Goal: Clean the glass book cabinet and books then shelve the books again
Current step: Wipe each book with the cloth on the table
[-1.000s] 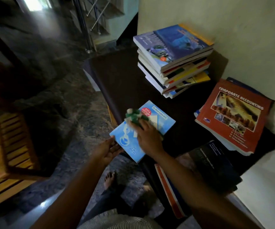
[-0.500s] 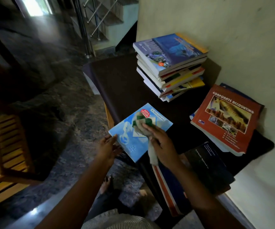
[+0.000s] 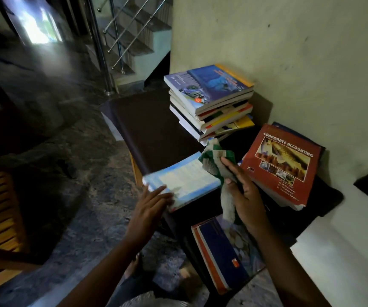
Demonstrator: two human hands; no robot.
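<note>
The light blue book (image 3: 185,179) lies flat at the near edge of the dark tabletop (image 3: 152,125), its cover smeared by motion blur. The left hand (image 3: 154,202) rests on the book's 7 o'clock corner, grip spread with the fingers straight. At the book's 3 o'clock, the right hand (image 3: 244,196) has its grip closed round a green-and-white cloth (image 3: 211,165), thumb pinching it. The cloth's upper end seems to touch the book's corner. From the light blue book, a stack of books (image 3: 209,100) stands at 1 o'clock, a red book (image 3: 282,165) lies just past the right hand, and a dark blue book (image 3: 222,251) lies at 5 o'clock.
</note>
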